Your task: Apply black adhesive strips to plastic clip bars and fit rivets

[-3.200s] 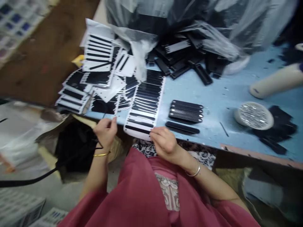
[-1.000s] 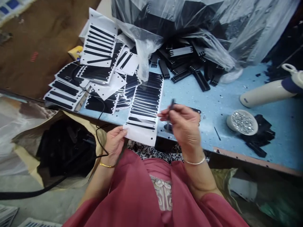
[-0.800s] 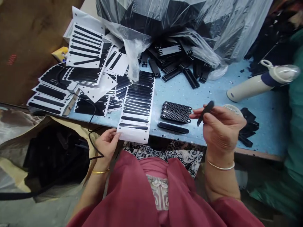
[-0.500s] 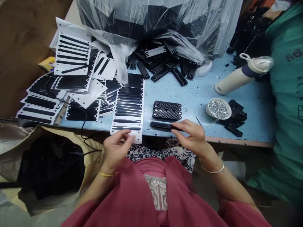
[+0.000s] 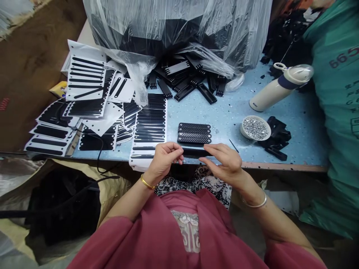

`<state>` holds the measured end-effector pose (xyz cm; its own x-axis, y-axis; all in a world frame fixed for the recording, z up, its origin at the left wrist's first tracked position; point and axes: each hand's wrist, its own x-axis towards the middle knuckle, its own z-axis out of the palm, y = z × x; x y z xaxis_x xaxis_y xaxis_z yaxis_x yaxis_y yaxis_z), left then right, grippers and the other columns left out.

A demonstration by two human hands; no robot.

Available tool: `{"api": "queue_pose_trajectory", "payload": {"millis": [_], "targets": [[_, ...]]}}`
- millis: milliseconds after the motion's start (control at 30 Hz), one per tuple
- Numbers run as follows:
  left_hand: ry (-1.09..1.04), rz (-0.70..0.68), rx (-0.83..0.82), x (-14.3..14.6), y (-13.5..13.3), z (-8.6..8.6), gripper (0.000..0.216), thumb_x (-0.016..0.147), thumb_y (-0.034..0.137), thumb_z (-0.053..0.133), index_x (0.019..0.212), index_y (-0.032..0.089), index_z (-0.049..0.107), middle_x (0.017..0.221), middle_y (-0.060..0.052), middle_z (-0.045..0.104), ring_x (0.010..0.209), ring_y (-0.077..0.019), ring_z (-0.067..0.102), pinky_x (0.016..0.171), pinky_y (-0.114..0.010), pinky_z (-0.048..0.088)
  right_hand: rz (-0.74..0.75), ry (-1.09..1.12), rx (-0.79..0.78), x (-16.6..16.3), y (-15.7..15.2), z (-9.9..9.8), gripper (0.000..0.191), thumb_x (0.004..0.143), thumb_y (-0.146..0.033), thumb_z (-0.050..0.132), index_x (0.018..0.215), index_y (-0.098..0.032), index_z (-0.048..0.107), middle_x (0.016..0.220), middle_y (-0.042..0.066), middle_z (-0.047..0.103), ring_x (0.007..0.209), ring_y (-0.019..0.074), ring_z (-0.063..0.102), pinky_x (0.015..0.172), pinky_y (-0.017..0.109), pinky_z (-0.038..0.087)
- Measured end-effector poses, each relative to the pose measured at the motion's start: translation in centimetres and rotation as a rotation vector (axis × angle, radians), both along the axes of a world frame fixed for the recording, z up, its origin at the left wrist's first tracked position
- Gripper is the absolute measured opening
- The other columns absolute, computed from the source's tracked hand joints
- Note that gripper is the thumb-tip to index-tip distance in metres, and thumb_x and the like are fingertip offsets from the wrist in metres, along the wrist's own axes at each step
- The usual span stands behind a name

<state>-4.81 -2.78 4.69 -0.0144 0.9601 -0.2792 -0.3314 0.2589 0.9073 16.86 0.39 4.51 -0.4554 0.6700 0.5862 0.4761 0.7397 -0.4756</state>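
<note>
A slim black bar (image 5: 193, 152) lies crosswise near the table's front edge, between my two hands. My left hand (image 5: 169, 155) is closed, its thumb and fingertips pinched at the bar's left end and covering it. At the other end, my right hand (image 5: 223, 158) grips the bar between thumb and fingers. Just beyond it sits a small block of black mesh-patterned bars (image 5: 194, 133) with metal rivets at their ends. Left of the bar is a white sheet (image 5: 137, 164) of black adhesive strips, partly behind my left hand.
Piled black plastic parts (image 5: 183, 80) spill from under clear plastic wrap (image 5: 179, 22). Several strip sheets (image 5: 84, 89) are stacked at left, with a black cable (image 5: 98, 149). On the right are a bowl of rivets (image 5: 255, 128), black pieces (image 5: 276, 138), a bottle (image 5: 273, 91) and a green sack (image 5: 333, 112).
My left hand has moved right, from the front of the strip sheet to the bar's left end. My right hand stays at the bar's right end. The view has shifted slightly.
</note>
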Motion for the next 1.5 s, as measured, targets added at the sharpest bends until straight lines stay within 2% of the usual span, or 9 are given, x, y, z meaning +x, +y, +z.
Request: {"api": "queue_pose_trajectory", "payload": {"millis": [100,433,600,700,800,900,1100,1267,1500], "targets": [[-0.007,0.002,-0.007,-0.3,0.3,0.0,0.024,0.069,0.032,0.081,0.068,0.012,0.068,0.053,-0.003,0.065,0.041,-0.008,0.054,0.042,-0.019,0.038,0.012,-0.028,-0.004,0.4,0.3,-0.5,0.015,0.086,-0.022,0.069,0.1,-0.022,0.074,0.091,0.009,0.076,0.078,0.0227,0.071,0.069,0.039,0.057],[0.003,-0.033,-0.049,-0.4,0.9,0.1,0.024,0.068,0.032,0.081,0.066,0.012,0.069,0.052,-0.003,0.064,0.041,-0.0083,0.056,0.04,-0.017,0.037,0.05,0.04,-0.083,0.1,0.6,-0.3,0.016,0.087,-0.019,0.066,0.099,-0.022,0.075,0.082,0.008,0.073,0.073,0.0203,0.069,0.063,0.035,0.058],[0.099,-0.003,-0.013,-0.6,1.2,-0.4,0.026,0.069,0.035,0.082,0.081,0.012,0.076,0.051,-0.001,0.063,0.038,-0.0077,0.049,0.04,-0.02,0.041,-0.016,0.096,-0.137,0.6,1.0,0.3,0.01,0.086,-0.023,0.068,0.092,-0.023,0.076,0.078,0.005,0.073,0.069,0.0183,0.068,0.062,0.032,0.058],[0.245,0.11,0.083,-1.2,1.2,-0.8,0.027,0.069,0.03,0.081,0.091,0.015,0.077,0.055,0.0,0.063,0.044,-0.0084,0.051,0.044,-0.021,0.042,-0.069,0.133,-0.219,1.7,1.3,0.3,0.007,0.085,-0.025,0.071,0.089,-0.024,0.076,0.077,0.003,0.073,0.067,0.0168,0.067,0.06,0.031,0.056],[0.521,0.229,0.246,-1.8,1.1,-1.5,0.024,0.064,0.024,0.084,0.086,0.018,0.077,0.064,0.0,0.066,0.053,-0.0105,0.055,0.053,-0.023,0.045,-0.111,0.179,-0.311,2.9,1.9,-0.3,0.006,0.081,-0.027,0.075,0.086,-0.024,0.076,0.076,0.003,0.073,0.066,0.0161,0.065,0.056,0.029,0.053],[0.746,0.121,0.363,-2.1,0.9,-2.5,0.029,0.061,0.023,0.085,0.089,0.02,0.078,0.072,-0.003,0.07,0.061,-0.0147,0.059,0.061,-0.027,0.048,-0.152,0.215,-0.364,3.5,2.7,-1.5,0.007,0.079,-0.027,0.075,0.085,-0.023,0.076,0.079,0.003,0.074,0.067,0.0164,0.066,0.056,0.03,0.052],[0.839,-0.089,0.474,-1.3,0.6,-3.4,0.017,0.075,0.021,0.073,0.092,0.021,0.077,0.079,-0.008,0.073,0.069,-0.02,0.064,0.071,-0.032,0.051,-0.13,0.192,-0.411,3.1,3.2,-2.9,0.008,0.079,-0.026,0.075,0.084,-0.021,0.076,0.079,0.005,0.075,0.069,0.0178,0.069,0.057,0.03,0.053],[0.881,-0.12,0.509,-1.1,0.5,-3.5,0.015,0.079,0.02,0.071,0.094,0.019,0.075,0.074,-0.005,0.071,0.063,-0.0165,0.062,0.064,-0.028,0.05,-0.027,0.153,-0.405,2.7,2.4,-2.4,0.007,0.081,-0.024,0.071,0.086,-0.021,0.075,0.081,0.006,0.076,0.073,0.0195,0.071,0.066,0.033,0.059],[0.937,-0.152,0.607,-2.2,1.1,-3.6,0.017,0.084,0.019,0.067,0.1,0.016,0.071,0.081,-0.004,0.072,0.061,-0.0114,0.061,0.057,-0.023,0.051,-0.11,0.134,-0.226,2.9,3.5,-2.1,0.007,0.083,-0.021,0.07,0.088,-0.021,0.074,0.083,0.006,0.075,0.075,0.0193,0.071,0.066,0.032,0.059]]}}
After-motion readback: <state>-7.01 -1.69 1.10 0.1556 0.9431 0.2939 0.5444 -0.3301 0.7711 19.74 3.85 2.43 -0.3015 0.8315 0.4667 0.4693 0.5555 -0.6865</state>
